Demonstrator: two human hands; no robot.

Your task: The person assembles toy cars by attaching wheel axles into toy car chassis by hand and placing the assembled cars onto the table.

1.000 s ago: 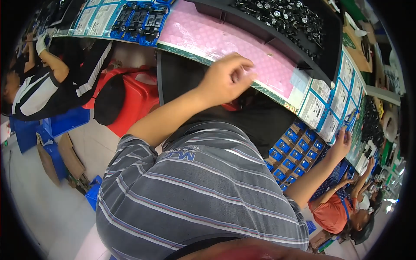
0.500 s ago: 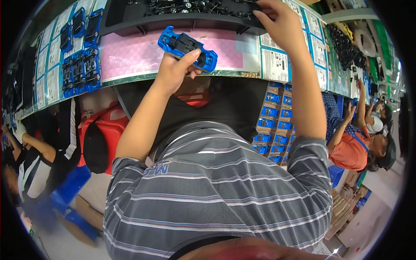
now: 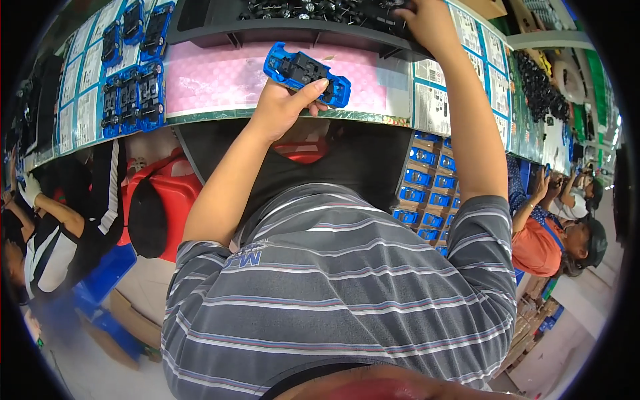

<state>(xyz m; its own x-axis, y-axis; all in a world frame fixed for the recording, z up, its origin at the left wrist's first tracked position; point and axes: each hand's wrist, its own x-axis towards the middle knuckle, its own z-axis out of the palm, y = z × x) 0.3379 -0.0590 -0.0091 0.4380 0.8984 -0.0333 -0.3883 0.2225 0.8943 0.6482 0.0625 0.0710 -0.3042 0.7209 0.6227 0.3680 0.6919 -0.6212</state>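
Observation:
A blue toy car body [image 3: 308, 72] with a black underside lies wheel-less and tilted in my left hand [image 3: 283, 107]. The thumb presses on its underside and the other fingers curl beneath it. At the far right end of a long black tray [image 3: 293, 28], my right hand [image 3: 429, 25] reaches down among small black wheel-and-axle parts [image 3: 293, 9]. Its fingertips are bunched together there, and what lies between them cannot be made out. The picture's upper edge cuts off part of this hand.
Several blue toy cars [image 3: 133, 99], underside up with wheels on, stand at the left of the table. A pink mat [image 3: 213, 87] lies before me. Right of my lap, a divided carton [image 3: 427, 187] holds blue car bodies. Co-workers sit left and right; a red stool [image 3: 175, 193] stands at left.
My right hand has gone a little deeper into the tray's right end, its fingers drawing together. The left hand still holds the car body. The whole view has shifted slightly.

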